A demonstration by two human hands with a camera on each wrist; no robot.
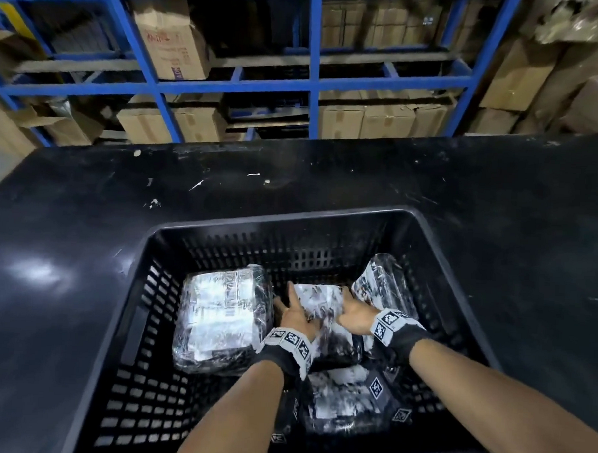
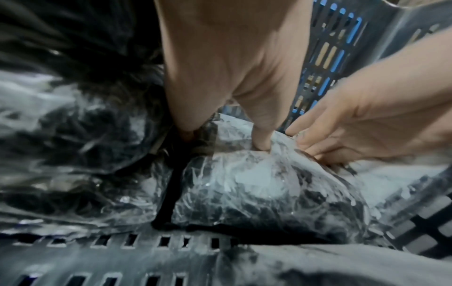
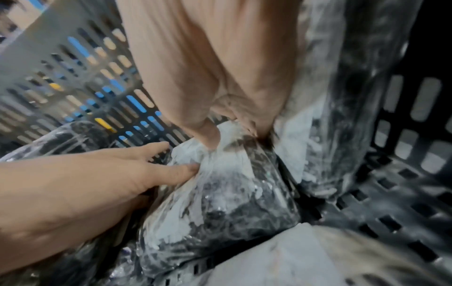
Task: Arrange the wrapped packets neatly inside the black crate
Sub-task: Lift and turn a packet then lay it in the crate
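Both your hands are down inside the crate point(image 1: 145, 254), which sits on the black desk point(image 1: 497, 207) at its near edge. L hand point(image 1: 295, 317) and R hand point(image 1: 353, 316) both grasp the mid packet point(image 1: 318, 304): L thumb digs into its top film while the L fingers point(image 2: 186, 123) go down its left side; R thumb and fingers point(image 3: 247, 120) pinch its far end. Grip on both sides is clenched on the wrap, film bunched under the digits. That packet lies roughly centre of the crate floor, slightly tilted, far end raised. Big packet point(image 1: 218, 318) lies flat by the crate's left wall, just beside the mid one, a thin dark gap btwn them in the L wrist view. Third packet point(image 1: 384, 285) stands tilted in the far right corner, leaning on the right wall, touching the mid packet's right side. Fourth packet point(image 1: 341, 399) lies near the crate's near wall, partly under your wrists. Beyond the desk: blue racks point(image 1: 312, 79) w/ cartons point(image 1: 172, 39).
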